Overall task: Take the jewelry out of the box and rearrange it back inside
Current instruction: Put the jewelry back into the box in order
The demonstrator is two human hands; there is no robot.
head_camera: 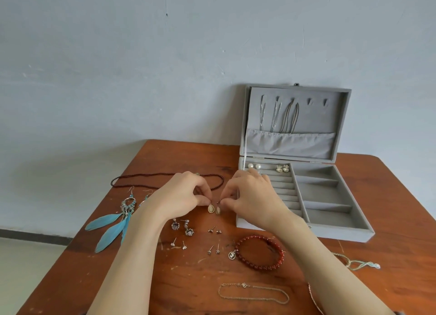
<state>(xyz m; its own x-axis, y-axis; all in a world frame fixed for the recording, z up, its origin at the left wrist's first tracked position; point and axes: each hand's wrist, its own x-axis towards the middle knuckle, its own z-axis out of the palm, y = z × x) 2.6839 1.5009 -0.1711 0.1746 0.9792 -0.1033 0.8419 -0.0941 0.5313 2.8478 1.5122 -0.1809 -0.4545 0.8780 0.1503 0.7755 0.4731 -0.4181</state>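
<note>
Cream teardrop earrings (210,208) are pinched, one by the left hand (181,194), one by the right hand (253,196); no writing is readable.

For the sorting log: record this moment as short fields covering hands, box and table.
left hand: left hand pinches a teardrop earring by its top
right hand: right hand pinches the matching second earring
box: grey jewelry box open, lid upright; pearl studs and silver earrings in the ring rolls; chains hang in the lid
table: feather earrings, red bead bracelet, dark bead necklace, thin chain bracelet, several stud pairs
</note>
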